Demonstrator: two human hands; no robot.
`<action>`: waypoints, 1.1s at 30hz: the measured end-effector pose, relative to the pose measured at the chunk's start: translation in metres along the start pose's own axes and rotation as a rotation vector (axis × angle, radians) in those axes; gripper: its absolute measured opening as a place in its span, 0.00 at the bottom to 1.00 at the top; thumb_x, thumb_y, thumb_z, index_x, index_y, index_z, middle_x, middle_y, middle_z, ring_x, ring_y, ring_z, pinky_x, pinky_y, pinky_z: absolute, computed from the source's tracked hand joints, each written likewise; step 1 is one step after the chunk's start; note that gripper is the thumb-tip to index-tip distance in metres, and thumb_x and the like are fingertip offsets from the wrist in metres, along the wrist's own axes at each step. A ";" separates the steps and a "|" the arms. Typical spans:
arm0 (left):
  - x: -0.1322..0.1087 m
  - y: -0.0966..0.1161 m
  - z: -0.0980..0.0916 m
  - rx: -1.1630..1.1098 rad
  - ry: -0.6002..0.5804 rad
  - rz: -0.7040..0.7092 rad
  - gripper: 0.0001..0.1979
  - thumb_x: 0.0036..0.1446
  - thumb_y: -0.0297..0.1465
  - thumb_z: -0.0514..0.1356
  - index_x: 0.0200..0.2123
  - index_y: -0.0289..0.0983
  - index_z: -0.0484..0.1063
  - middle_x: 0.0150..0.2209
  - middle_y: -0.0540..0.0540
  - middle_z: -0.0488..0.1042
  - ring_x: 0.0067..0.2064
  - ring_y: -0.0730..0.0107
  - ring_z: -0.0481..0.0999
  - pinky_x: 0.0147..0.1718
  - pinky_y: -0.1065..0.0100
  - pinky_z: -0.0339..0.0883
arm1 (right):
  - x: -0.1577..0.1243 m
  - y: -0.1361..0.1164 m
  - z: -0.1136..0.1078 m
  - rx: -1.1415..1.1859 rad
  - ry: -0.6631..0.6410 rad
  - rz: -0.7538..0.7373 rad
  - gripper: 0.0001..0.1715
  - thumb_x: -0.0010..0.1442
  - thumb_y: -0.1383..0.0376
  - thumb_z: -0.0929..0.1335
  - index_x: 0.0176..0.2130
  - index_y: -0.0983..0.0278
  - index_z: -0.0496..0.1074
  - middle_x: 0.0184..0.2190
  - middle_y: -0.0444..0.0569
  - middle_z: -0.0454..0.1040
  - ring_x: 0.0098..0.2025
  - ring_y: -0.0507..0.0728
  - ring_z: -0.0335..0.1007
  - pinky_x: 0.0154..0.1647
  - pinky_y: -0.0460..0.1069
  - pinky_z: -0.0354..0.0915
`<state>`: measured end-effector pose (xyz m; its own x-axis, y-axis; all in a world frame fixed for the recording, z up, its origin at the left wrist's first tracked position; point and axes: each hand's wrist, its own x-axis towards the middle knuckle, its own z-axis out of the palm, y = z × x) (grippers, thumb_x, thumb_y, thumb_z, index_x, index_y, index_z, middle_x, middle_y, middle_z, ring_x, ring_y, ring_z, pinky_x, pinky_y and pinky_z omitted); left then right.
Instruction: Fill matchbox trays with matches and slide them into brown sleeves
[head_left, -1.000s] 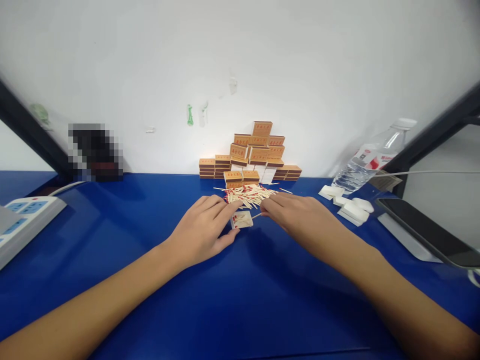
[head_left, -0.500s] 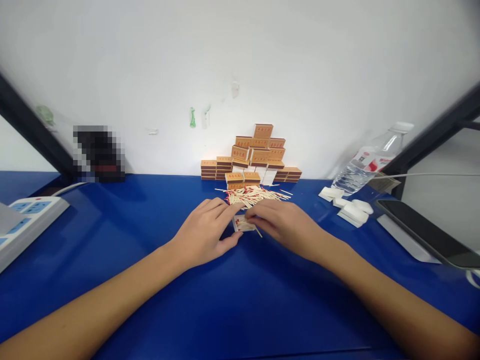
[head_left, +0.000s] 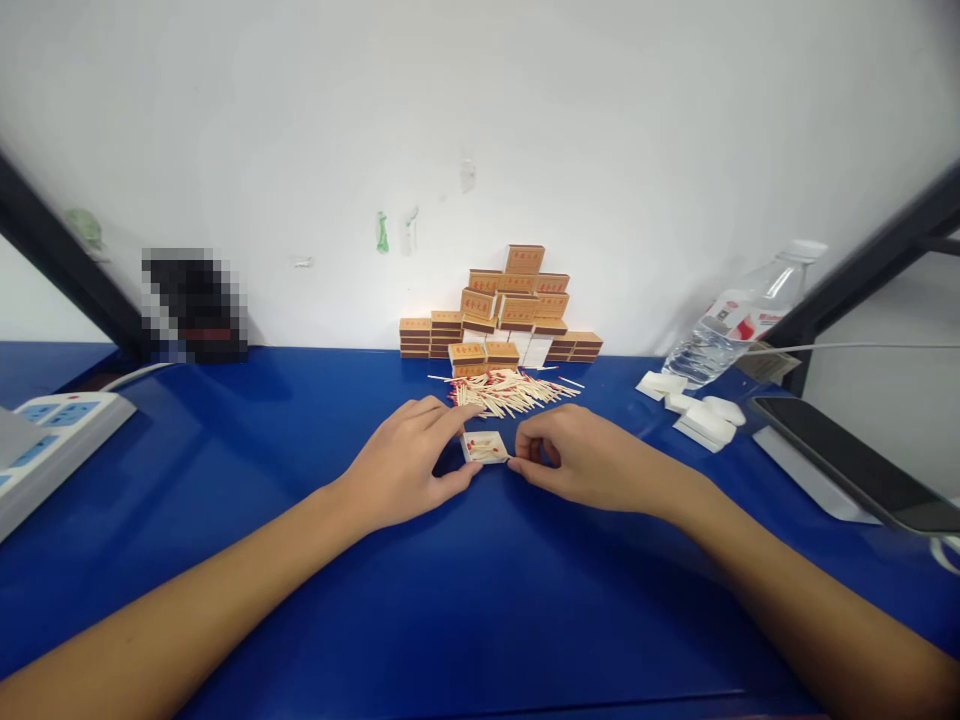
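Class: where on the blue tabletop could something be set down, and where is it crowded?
Bare: the tabletop between the forearms, and between the power strip and left hand. Crowded: around the matchbox tray, match pile and stacked matchboxes, and at right by the water bottle and smartphone.

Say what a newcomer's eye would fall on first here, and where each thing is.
Probably the stepped stack of orange matchboxes at the back of the blue table, before the white wall. Just in front of it lies a loose heap of red-tipped matches. Nearer still, between the left hand and the right hand, sits a small white tray with some matches in it.
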<state>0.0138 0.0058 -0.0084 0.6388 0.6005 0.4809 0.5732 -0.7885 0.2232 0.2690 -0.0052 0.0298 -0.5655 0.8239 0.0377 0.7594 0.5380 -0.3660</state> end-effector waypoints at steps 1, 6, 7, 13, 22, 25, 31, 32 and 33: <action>0.000 0.000 0.000 0.002 -0.006 -0.001 0.27 0.66 0.36 0.64 0.64 0.37 0.65 0.45 0.42 0.79 0.48 0.55 0.77 0.50 0.52 0.72 | 0.000 0.001 -0.001 -0.004 0.002 -0.005 0.10 0.66 0.63 0.70 0.31 0.62 0.75 0.29 0.44 0.78 0.30 0.52 0.69 0.31 0.48 0.58; 0.001 0.003 -0.002 -0.020 -0.026 -0.012 0.25 0.65 0.36 0.64 0.63 0.38 0.66 0.43 0.43 0.79 0.47 0.55 0.77 0.49 0.52 0.72 | 0.004 0.006 -0.001 -0.011 0.093 -0.082 0.06 0.68 0.66 0.70 0.37 0.62 0.76 0.32 0.45 0.78 0.33 0.53 0.71 0.35 0.48 0.60; 0.002 0.003 -0.003 -0.034 -0.027 -0.012 0.24 0.65 0.36 0.64 0.62 0.38 0.66 0.43 0.44 0.80 0.47 0.55 0.77 0.49 0.52 0.72 | 0.005 0.007 0.000 -0.011 0.110 -0.106 0.05 0.69 0.66 0.70 0.39 0.62 0.76 0.34 0.46 0.78 0.34 0.54 0.71 0.36 0.48 0.61; 0.003 0.004 -0.005 -0.082 -0.011 0.012 0.25 0.65 0.37 0.66 0.63 0.41 0.66 0.48 0.45 0.80 0.49 0.57 0.77 0.51 0.54 0.72 | 0.006 0.006 0.010 -0.051 0.115 -0.172 0.03 0.70 0.67 0.69 0.43 0.62 0.76 0.42 0.50 0.78 0.41 0.56 0.74 0.41 0.50 0.64; 0.001 0.001 -0.001 -0.078 -0.044 0.022 0.28 0.64 0.38 0.67 0.64 0.40 0.65 0.47 0.44 0.79 0.49 0.57 0.76 0.49 0.54 0.71 | 0.006 0.002 0.015 -0.091 0.116 -0.154 0.09 0.71 0.62 0.69 0.40 0.63 0.76 0.39 0.49 0.76 0.37 0.56 0.73 0.37 0.50 0.63; 0.002 0.000 -0.001 -0.082 -0.042 0.034 0.28 0.64 0.37 0.68 0.63 0.39 0.65 0.48 0.44 0.79 0.50 0.57 0.76 0.50 0.54 0.71 | 0.006 0.002 0.015 -0.062 0.107 -0.170 0.05 0.71 0.64 0.69 0.41 0.63 0.75 0.40 0.49 0.76 0.38 0.55 0.73 0.38 0.49 0.64; 0.001 -0.001 -0.001 -0.087 -0.045 0.042 0.28 0.65 0.36 0.67 0.64 0.40 0.64 0.49 0.44 0.79 0.50 0.57 0.76 0.51 0.53 0.72 | 0.007 0.005 0.014 -0.064 0.103 -0.199 0.03 0.71 0.66 0.69 0.43 0.62 0.76 0.42 0.48 0.75 0.38 0.55 0.73 0.38 0.49 0.64; 0.001 -0.001 -0.002 -0.089 -0.041 0.048 0.28 0.65 0.36 0.67 0.64 0.40 0.64 0.48 0.43 0.79 0.50 0.57 0.76 0.50 0.53 0.72 | 0.007 0.005 0.014 -0.066 0.106 -0.201 0.03 0.71 0.67 0.69 0.43 0.62 0.76 0.42 0.49 0.75 0.38 0.55 0.73 0.39 0.49 0.64; 0.001 -0.001 -0.002 -0.089 -0.033 0.055 0.27 0.65 0.36 0.67 0.64 0.40 0.65 0.48 0.43 0.79 0.50 0.57 0.77 0.50 0.54 0.72 | 0.006 0.004 0.014 -0.064 0.112 -0.203 0.04 0.71 0.67 0.69 0.44 0.62 0.76 0.42 0.49 0.75 0.39 0.55 0.73 0.39 0.49 0.65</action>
<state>0.0132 0.0070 -0.0064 0.6858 0.5588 0.4663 0.4896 -0.8283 0.2725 0.2638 -0.0002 0.0154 -0.6720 0.7107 0.2081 0.6550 0.7016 -0.2806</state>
